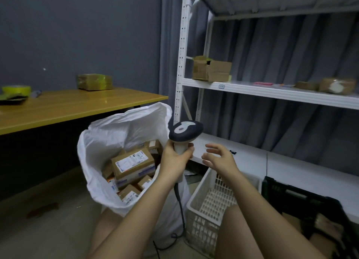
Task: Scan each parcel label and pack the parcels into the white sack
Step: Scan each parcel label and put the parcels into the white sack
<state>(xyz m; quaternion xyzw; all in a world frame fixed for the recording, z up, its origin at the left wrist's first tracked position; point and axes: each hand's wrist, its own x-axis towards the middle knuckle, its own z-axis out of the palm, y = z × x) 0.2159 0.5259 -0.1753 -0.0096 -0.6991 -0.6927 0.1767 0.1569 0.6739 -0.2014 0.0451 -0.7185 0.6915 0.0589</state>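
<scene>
White sack (101, 153): stood open on the floor, well filled with scanned-looking parcels (133, 164). Scanner (185, 131): gripped by left hand (175, 158). Right hand (217, 158): fingers spread, empty. White basket (196, 198): apparently emptied. Shelf parcels (211, 69) possibly remain.

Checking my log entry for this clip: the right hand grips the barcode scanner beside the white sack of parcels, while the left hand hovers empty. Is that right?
Not quite. In the head view the hands are swapped: the left hand grips the barcode scanner beside the white sack of parcels, while the right hand hovers empty.
</scene>
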